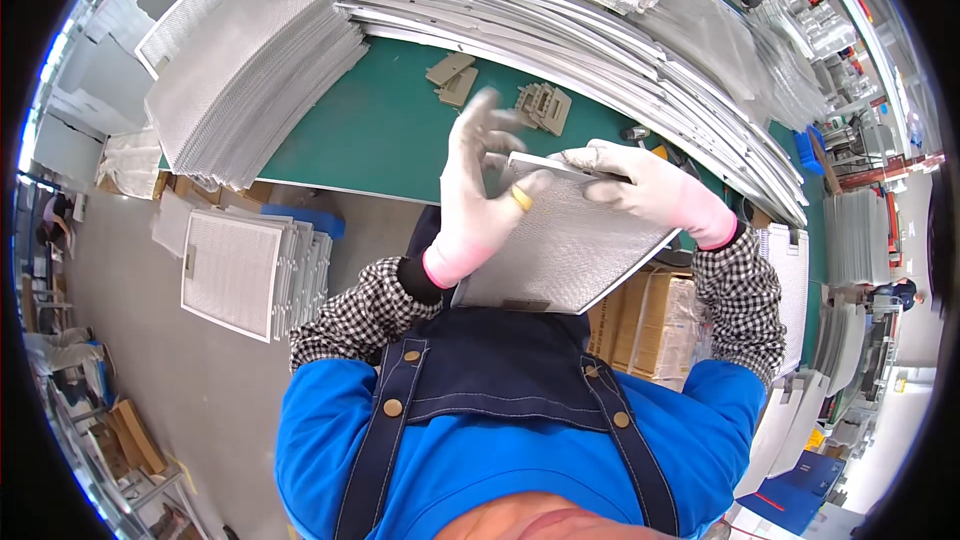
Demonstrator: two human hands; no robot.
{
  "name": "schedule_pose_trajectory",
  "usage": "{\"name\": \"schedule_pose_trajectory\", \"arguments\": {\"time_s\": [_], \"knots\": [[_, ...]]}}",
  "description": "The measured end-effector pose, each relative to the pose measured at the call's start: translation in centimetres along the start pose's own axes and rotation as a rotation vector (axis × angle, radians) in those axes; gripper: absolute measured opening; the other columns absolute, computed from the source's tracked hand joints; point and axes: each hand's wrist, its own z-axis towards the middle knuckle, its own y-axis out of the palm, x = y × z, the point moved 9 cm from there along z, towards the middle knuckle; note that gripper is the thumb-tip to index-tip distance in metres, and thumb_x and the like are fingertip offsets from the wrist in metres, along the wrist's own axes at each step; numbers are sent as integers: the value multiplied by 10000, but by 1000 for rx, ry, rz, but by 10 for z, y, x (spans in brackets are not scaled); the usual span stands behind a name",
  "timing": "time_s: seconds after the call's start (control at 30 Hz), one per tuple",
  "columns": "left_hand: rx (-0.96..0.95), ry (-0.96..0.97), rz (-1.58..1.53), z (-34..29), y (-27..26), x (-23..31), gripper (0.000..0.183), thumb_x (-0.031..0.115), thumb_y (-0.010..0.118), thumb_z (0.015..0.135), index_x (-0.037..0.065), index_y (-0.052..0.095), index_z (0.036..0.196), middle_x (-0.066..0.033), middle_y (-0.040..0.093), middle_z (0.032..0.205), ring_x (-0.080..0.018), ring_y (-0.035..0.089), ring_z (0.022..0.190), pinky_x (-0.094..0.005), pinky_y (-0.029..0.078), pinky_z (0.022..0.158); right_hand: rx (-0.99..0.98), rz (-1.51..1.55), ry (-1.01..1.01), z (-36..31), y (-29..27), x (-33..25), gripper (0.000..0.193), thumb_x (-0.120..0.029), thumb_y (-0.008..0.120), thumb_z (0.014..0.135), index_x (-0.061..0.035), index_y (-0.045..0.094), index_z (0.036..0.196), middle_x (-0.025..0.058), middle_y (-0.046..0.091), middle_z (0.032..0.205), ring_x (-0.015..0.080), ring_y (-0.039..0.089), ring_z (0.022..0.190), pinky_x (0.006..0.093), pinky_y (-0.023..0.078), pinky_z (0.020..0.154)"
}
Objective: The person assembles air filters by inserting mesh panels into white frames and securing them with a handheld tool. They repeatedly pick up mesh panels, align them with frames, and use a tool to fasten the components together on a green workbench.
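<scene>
A silver mesh filter panel (570, 240) with a thin metal frame leans against my apron, tilted, its lower edge near my waist. My right hand (645, 188), in a white and pink glove, is closed on the panel's upper edge. My left hand (480, 185), gloved alike with a yellow band on the thumb, is raised beside the panel's upper left corner. Its fingers are apart, slightly blurred, and hold nothing. Beyond my hands, small beige plastic latch plates (543, 107) lie on the green table, with further beige plates (452, 78) to their left.
Mesh sheets (250, 75) are stacked on the table's left. A long pile of framed panels (560, 25) curves across the back. More framed panels (232, 275) stand below the table's left edge. A cardboard box (645, 325) sits beneath my right arm. A power tool (635, 133) lies near my right hand.
</scene>
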Motion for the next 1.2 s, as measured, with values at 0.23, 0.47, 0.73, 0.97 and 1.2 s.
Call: {"name": "schedule_pose_trajectory", "arguments": {"time_s": [0.23, 0.47, 0.73, 0.97, 1.2], "knots": [[-280, -170, 346, -2, -1, 44, 248, 17, 752, 825, 36, 749, 1072, 8, 595, 819, -65, 513, 709, -227, 438, 651, -379, 170, 184, 5, 4, 12, 569, -216, 689, 912, -15, 530, 1420, 144, 632, 1295, 215, 577, 1176, 332, 447, 1029], [-86, -243, 351, 16, -34, 9, 261, 32, 721, 881, 46, 700, 1141, -27, 645, 813, -72, 571, 685, -236, 481, 644, -186, -196, 155, 40, 6, 1, 506, -299, 617, 952, -16, 524, 1361, 199, 660, 1193, 292, 635, 1110, 384, 489, 970], [-122, -50, 494, 20, -43, -11, 240, -1, 646, 948, 4, 653, 1187, -27, 677, 966, -66, 600, 826, -224, 504, 750, 278, -682, -133, 63, 16, -3, 320, -390, 632, 943, -80, 576, 999, 119, 682, 761, 322, 693, 715, 422, 544, 620], [-100, -342, 258, -19, -50, -38, 205, 46, 652, 961, -41, 638, 1146, -14, 662, 954, -65, 595, 878, -233, 495, 808, 128, -797, -157, 48, 14, -21, 352, -451, 650, 915, -109, 605, 982, 104, 658, 683, 297, 692, 670, 404, 539, 599], [-40, -365, 195, -12, -36, -21, 196, 162, 712, 942, -24, 664, 908, 33, 542, 702, -33, 445, 664, -217, 379, 580, 65, -750, -20, 33, 18, -16, 410, -509, 625, 918, -115, 611, 1031, 143, 658, 694, 341, 687, 664, 435, 539, 620]]}}
